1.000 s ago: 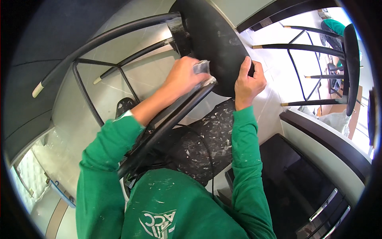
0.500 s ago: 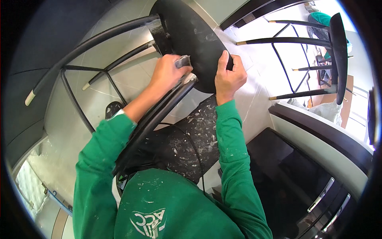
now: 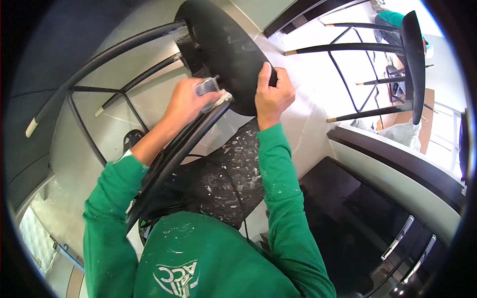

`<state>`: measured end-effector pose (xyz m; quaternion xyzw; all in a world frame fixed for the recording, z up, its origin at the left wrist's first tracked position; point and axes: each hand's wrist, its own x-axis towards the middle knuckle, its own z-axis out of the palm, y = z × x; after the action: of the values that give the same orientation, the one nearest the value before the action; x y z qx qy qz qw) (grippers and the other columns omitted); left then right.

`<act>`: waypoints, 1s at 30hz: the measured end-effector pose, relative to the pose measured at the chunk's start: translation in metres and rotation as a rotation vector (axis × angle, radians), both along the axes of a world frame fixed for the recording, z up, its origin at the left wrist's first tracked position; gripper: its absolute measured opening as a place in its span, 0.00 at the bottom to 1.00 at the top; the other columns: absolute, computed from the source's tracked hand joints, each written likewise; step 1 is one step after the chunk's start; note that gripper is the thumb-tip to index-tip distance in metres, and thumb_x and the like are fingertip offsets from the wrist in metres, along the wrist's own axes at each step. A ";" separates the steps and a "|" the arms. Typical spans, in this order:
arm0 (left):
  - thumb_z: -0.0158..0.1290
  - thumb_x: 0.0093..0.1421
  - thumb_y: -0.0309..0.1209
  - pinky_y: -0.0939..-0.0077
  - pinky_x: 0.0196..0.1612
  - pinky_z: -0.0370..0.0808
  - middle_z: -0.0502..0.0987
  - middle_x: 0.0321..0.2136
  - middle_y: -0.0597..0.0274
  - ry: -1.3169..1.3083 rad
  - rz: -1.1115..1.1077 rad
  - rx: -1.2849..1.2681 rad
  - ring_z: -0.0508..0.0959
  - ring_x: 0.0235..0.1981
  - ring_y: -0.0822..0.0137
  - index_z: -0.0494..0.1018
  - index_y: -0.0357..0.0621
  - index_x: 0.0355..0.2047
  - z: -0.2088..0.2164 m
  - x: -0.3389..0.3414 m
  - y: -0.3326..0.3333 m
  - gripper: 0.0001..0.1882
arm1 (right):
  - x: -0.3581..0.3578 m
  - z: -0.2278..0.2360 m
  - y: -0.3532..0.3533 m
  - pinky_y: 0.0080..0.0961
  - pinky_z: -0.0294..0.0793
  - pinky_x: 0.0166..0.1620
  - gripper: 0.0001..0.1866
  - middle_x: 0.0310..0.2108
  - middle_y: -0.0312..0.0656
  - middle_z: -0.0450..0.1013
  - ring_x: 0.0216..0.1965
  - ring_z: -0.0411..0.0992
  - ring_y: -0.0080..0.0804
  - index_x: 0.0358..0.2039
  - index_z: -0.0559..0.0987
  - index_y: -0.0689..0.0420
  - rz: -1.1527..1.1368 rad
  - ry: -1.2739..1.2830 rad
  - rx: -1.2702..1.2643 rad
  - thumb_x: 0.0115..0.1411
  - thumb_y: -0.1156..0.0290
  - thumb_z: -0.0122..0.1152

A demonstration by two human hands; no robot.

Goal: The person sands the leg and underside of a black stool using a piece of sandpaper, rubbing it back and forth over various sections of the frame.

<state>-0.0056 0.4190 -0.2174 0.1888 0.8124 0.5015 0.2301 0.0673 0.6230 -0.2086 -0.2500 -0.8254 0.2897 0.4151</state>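
Observation:
A black stool lies tipped over before me, its dark seat (image 3: 223,47) scuffed and dusty, its legs pointing left. My right hand (image 3: 276,97) grips the seat's right edge, thumb on the face turned to me. In my left hand (image 3: 185,103) is a folded grey piece of sandpaper (image 3: 207,86), pinched between thumb and fingers. It is right beside the top of the nearest stool leg (image 3: 191,138), where a whitish, worn patch (image 3: 225,96) shows at the joint. Whether the sandpaper touches that patch, I cannot tell.
Another black stool (image 3: 412,64) lies on its side at the far right, with a person in a green sleeve (image 3: 392,19) beyond it. A glossy black cabinet (image 3: 353,213) with metal handles stands at the lower right. A thin cable (image 3: 229,181) crosses my dusty trousers.
My left hand with the sandpaper has shifted back a little along the leg joint, away from the seat. The whole view has moved slightly; my right hand keeps its grip.

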 end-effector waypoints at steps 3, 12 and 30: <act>0.69 0.58 0.32 0.71 0.32 0.74 0.84 0.25 0.61 0.033 -0.007 -0.024 0.76 0.25 0.75 0.83 0.34 0.34 -0.006 -0.006 0.002 0.11 | -0.003 -0.001 0.001 0.38 0.71 0.27 0.16 0.20 0.48 0.74 0.21 0.73 0.49 0.25 0.79 0.57 -0.026 0.022 0.038 0.62 0.59 0.71; 0.70 0.58 0.35 0.71 0.27 0.71 0.80 0.20 0.62 0.063 -0.043 -0.048 0.72 0.21 0.75 0.82 0.34 0.29 0.000 -0.006 -0.001 0.14 | -0.003 -0.004 0.005 0.39 0.71 0.27 0.15 0.21 0.49 0.75 0.22 0.74 0.50 0.27 0.81 0.58 -0.018 0.019 0.035 0.61 0.59 0.71; 0.72 0.55 0.40 0.64 0.34 0.77 0.83 0.24 0.50 -0.058 -0.042 -0.044 0.80 0.24 0.65 0.83 0.35 0.33 0.010 -0.003 -0.008 0.18 | -0.003 -0.005 0.005 0.36 0.71 0.26 0.14 0.20 0.47 0.75 0.20 0.73 0.46 0.27 0.81 0.58 0.001 0.035 0.027 0.61 0.60 0.72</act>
<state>-0.0085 0.4114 -0.2070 0.1858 0.8121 0.4837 0.2683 0.0648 0.6281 -0.2139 -0.2387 -0.8221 0.2830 0.4325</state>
